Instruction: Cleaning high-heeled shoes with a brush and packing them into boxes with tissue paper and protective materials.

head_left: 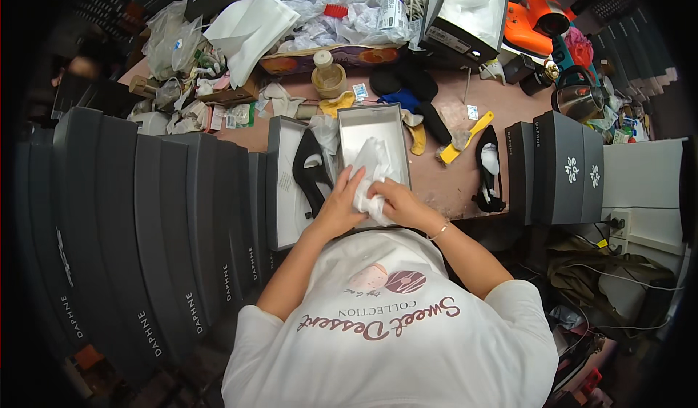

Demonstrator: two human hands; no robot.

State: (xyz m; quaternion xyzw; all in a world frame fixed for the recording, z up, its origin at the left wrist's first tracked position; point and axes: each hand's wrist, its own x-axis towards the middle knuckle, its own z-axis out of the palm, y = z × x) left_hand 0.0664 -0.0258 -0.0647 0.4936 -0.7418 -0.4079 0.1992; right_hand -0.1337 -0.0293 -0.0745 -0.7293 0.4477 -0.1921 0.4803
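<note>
White tissue paper (pixel 372 168), grey shoebox (pixel 371 128), black shoe (pixel 313 172), yellow brush (pixel 465 139).

I see crumpled white tissue (pixel 373 172) lying over the near end of an open grey box (pixel 371 124). The box lies flat on the table.

White tissue paper (pixel 372 172) hides the open grey box's (pixel 372 121) contents.

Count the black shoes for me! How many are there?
2. One black shoe lies on the box lid left of the open box. The other shoe lies on the table, right of the box. More may be hidden inside closed boxes.
</note>
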